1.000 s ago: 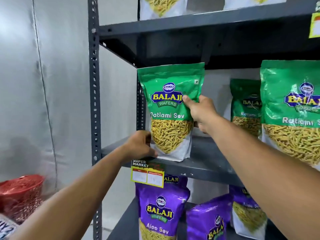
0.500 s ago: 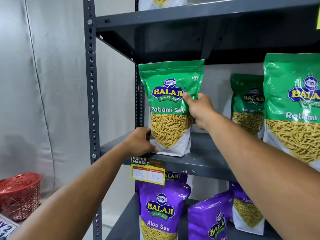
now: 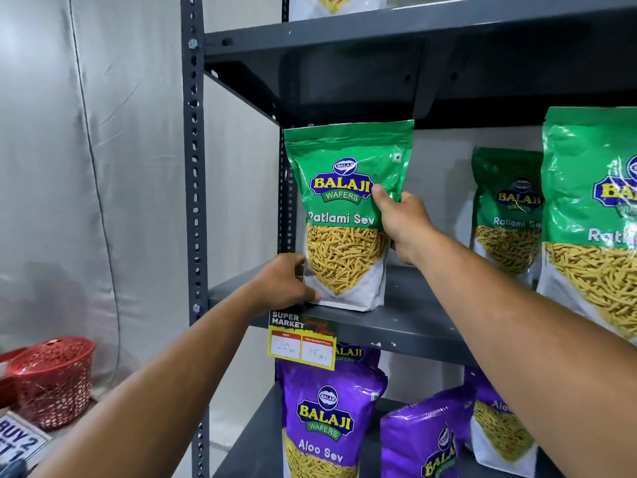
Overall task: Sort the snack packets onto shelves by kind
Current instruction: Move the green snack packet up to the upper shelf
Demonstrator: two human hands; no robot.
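Observation:
A green Ratlami Sev packet [image 3: 344,201] stands upright at the left end of the middle shelf [image 3: 396,326]. My left hand [image 3: 282,284] grips its lower left corner. My right hand [image 3: 403,222] holds its right edge, thumb on the front. Two more green Ratlami Sev packets stand to the right, one further back [image 3: 506,212] and one near the front [image 3: 593,215]. Purple Aloo Sev packets [image 3: 327,419] stand on the shelf below.
A dark grey upright post [image 3: 194,201] frames the rack on the left. A yellow price tag [image 3: 303,343] hangs from the middle shelf's front edge. A red mesh basket [image 3: 55,377] sits on the floor at lower left, by a grey wall.
The packet has settled slightly further back on the shelf and stands more upright. Both hands keep the same hold on it.

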